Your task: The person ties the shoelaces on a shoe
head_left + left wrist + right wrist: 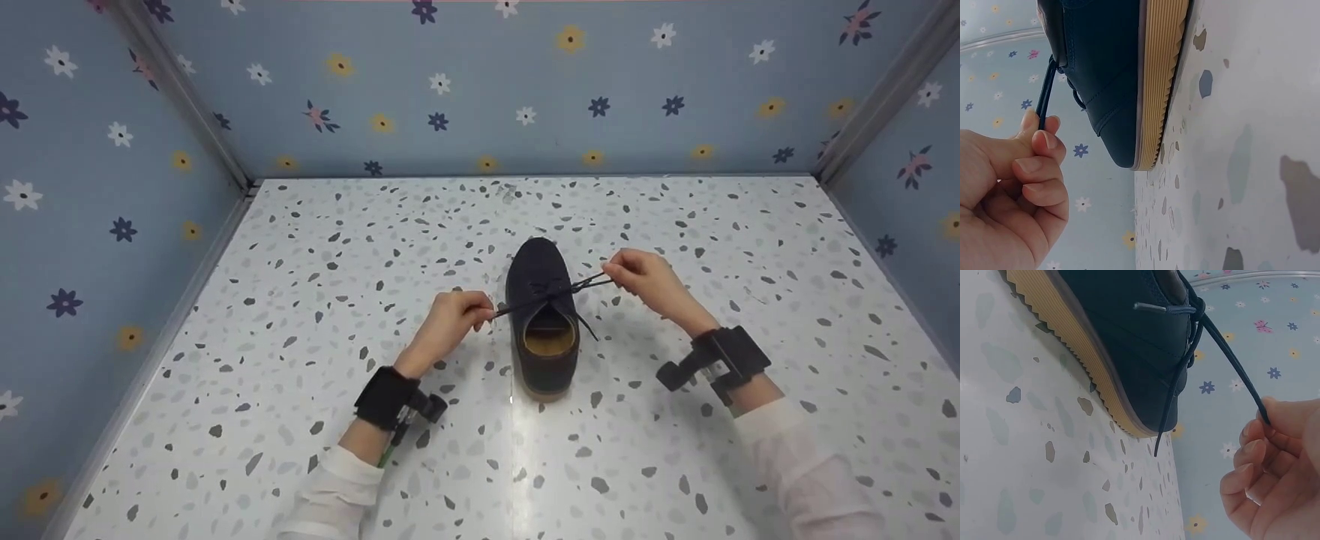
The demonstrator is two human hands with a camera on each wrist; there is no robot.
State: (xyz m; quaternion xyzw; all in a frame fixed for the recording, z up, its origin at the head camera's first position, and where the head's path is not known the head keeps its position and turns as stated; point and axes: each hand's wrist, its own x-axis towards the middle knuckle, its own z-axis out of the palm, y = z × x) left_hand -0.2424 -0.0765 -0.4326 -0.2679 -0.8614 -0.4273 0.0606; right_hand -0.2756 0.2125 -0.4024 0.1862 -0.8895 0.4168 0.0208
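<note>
A dark navy lace-up shoe (pixel 546 371) stands upright on its ribbed tan sole (pixel 1161 67), toe pointing away from me. To the shoe's left, my left hand (pixel 454 321) pinches a doubled part of the dark shoelace (pixel 1045 95) between thumb and index finger. On the other side my right hand (pixel 651 283) pinches another doubled stretch of lace (pixel 1233 360). Both stretches run taut from a knot (pixel 1198 310) over the shoe's opening. Loose lace ends hang on the right side, one with a pale tip (pixel 1150 308).
The shoe stands on a white speckled tabletop (pixel 337 247). Blue flowered panels (pixel 495 90) enclose it at the back, left and right. Each wrist wears a black strap with a camera mount (pixel 388 397).
</note>
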